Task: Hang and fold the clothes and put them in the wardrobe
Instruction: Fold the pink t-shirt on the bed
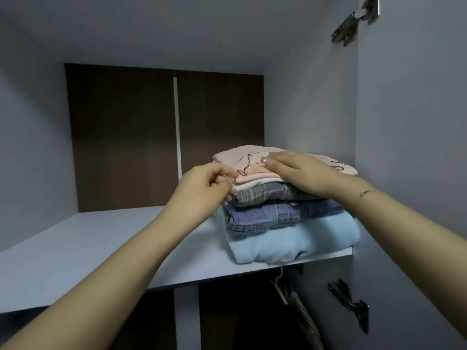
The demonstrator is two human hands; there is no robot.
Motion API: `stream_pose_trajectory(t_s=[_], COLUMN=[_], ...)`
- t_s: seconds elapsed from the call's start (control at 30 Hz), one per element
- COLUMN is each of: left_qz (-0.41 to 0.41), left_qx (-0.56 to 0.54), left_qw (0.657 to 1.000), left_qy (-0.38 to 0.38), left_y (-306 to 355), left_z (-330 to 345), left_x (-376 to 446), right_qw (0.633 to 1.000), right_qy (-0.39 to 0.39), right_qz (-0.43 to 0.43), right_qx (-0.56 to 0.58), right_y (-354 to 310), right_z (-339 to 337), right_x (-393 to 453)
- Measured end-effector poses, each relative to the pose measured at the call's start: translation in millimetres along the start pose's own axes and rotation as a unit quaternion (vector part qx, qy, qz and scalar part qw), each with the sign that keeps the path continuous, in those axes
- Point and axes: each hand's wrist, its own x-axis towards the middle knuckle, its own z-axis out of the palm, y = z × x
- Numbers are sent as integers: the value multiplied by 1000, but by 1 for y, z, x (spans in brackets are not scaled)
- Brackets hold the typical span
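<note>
A stack of folded clothes sits at the right end of the pale wardrobe shelf (75, 253). From the top it holds a pink printed top (242, 157), a white layer, a grey plaid piece (262, 194), a denim piece (265, 215) and a light blue fleece (290, 242). My right hand (300, 173) lies flat, palm down, on the pink top. My left hand (204, 188) is at the stack's left edge, its fingertips pinching the edge of the pink and white layers.
The shelf's left half is bare, with a dark brown back panel (121, 137) behind it. The grey side wall and door hinges (353, 21) stand close on the right. Below the shelf, a hanger (280, 286) with a striped garment hangs in the dark compartment.
</note>
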Motion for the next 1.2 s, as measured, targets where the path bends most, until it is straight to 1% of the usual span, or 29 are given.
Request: stream_pose_trajectory(t_s=[0.07,0.13,0.2,0.27,0.37,0.47,0.53,0.67,0.83,0.93,1.07,1.2], left_qz=[32,78,111,115,95,80,59,8,-102,-181,-266,-357], left_qx=[48,128,215,293,396,460,493,568,628,637,675,686], left_qw=[998,988,970,949,913,883,868,822,767,739,672,606], left_qy=[20,22,15,14,26,36,31,42,84,125,150,186], left_y=[0,-5,-15,-29,-44,-46,-42,-31,-8,10,39,85], left_z=[-9,-17,-23,-28,-34,-39,-43,-50,-47,-36,-15,6], left_x=[-15,-39,-68,-98,-140,-179,-205,-256,-319,-364,-430,-500], right_qw=[998,988,981,984,987,992,994,990,971,951,910,864], right_qy=[64,141,177,170,153,116,92,67,51,28,-9,-56], right_qz=[-6,-27,-47,-42,-37,-42,-60,-120,-229,-282,-371,-448], right_qx=[-23,-57,-59,-37,-29,-22,-30,-22,48,122,185,223], right_y=[-8,-21,-35,-49,-66,-85,-97,-126,-160,-181,-214,-257], right_z=[5,17,34,50,70,90,104,131,167,184,201,200], right_x=[-18,-47,-80,-111,-145,-165,-174,-182,-193,-210,-248,-297])
